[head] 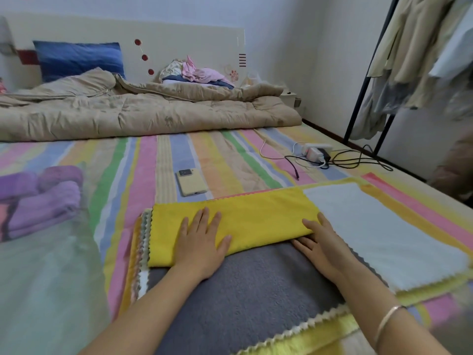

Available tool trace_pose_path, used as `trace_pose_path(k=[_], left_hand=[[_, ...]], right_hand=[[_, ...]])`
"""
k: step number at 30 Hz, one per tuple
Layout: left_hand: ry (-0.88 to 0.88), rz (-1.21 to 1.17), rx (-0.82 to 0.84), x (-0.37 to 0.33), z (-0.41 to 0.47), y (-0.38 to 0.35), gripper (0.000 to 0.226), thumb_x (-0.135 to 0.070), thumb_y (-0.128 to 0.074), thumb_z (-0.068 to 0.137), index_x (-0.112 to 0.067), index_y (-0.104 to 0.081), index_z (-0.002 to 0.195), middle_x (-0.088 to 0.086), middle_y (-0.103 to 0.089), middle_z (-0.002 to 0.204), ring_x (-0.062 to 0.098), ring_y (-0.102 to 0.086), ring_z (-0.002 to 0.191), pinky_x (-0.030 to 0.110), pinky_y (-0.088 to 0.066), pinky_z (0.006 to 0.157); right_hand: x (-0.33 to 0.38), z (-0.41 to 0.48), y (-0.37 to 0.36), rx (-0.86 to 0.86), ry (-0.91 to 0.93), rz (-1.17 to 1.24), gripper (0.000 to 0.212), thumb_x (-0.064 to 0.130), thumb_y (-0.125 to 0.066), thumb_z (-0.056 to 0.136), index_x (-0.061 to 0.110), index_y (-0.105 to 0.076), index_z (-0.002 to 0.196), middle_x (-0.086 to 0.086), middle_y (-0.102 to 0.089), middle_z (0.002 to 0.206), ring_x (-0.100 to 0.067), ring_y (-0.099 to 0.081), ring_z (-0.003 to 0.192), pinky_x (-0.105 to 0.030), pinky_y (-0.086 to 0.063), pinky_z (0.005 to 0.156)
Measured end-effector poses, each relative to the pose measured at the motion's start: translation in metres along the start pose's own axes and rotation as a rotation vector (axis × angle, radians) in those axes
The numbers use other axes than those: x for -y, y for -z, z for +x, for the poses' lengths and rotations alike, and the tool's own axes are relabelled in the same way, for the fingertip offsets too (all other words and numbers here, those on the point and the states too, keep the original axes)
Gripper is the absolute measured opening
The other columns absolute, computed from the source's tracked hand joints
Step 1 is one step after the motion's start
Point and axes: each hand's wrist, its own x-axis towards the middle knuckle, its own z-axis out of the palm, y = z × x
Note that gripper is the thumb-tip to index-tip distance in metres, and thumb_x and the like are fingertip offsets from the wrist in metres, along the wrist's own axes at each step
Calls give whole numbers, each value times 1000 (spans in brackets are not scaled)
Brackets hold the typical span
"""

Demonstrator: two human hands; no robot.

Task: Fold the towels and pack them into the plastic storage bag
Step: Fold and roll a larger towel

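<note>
**On the striped bed [163, 160], two flat hands on a yellow towel [256, 213]**

The bed's striped sheet fills the room's near half. A beige quilt [143, 111] is bunched at the far end below a blue pillow [79, 58]. Clothes hang on a dark rack [368, 73] at the right. A phone [190, 181] lies face down on the sheet, and a power strip [316, 151] with trailing cables sits further right.

The yellow towel lies folded into a long band on top of a grey towel [243, 290], with a white towel [384, 234] just beside it on the right. Zigzag edges of more cloths show at the stack's left side.

The left hand [202, 242] lies palm down on the yellow towel, fingers straight and spread, grasping nothing. The right hand [322, 239] rests on the towel's near right corner, fingers stretched out. Its lower digits may slip under the fold, which is hard to tell. A bracelet [389, 321] circles that wrist.

At the left, purple towels [43, 198] lie folded and appear to sit inside the translucent plastic storage bag [51, 265].
</note>
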Motion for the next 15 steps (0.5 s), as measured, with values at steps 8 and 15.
trace_pose_path(k=[8,15], left_hand=[[305,-889,-239,28,-26,50,28,-8,-42,97,-19,-66,105,3,-67,106,16,-61,83,32,-47,67],[752,-1909,281,83,-18,63,44,-28,-36,104,7,-57,119,20,-72,91,29,-70,78,33,-60,56]], right_hand=[[-14,7,-60,-319,840,-1525,61,19,-57,85,6,-40,143,-16,-47,135,-35,-46,120,-44,-40,95],[-73,-33,-132,469,1126,-1811,55,32,-43,76,20,-58,127,-3,-46,146,-26,-47,132,-44,-37,110]])
